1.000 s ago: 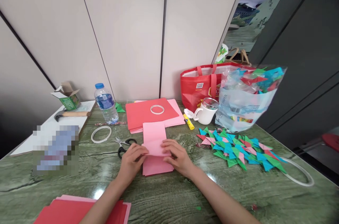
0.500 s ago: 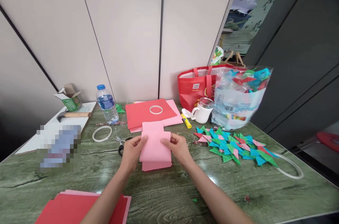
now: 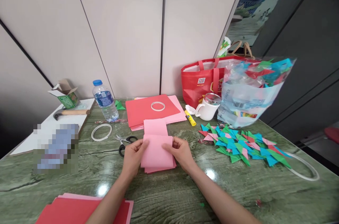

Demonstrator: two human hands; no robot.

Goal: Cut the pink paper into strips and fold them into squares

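Observation:
My left hand (image 3: 133,154) and my right hand (image 3: 180,151) both pinch the top corners of a small pink paper sheet (image 3: 156,151), lifted slightly off a short stack of pink sheets (image 3: 155,127) on the green table (image 3: 164,192). Fingers of both hands are closed on the sheet's upper edge. Black-handled scissors (image 3: 124,142) lie just left of my left hand.
Red and pink paper stack (image 3: 148,110) with a tape ring (image 3: 158,106) lies behind. Water bottle (image 3: 106,101), second tape ring (image 3: 101,132), hammer (image 3: 70,112) at left. Glue stick (image 3: 190,118), white mug (image 3: 208,108), red bag (image 3: 203,79), plastic bag (image 3: 251,91), folded paper triangles (image 3: 241,144) at right. Red sheets (image 3: 76,211) near the front edge.
The pink sheet, flat under my fingers a second ago, is now lifted by its top corners. The view shifted a little.

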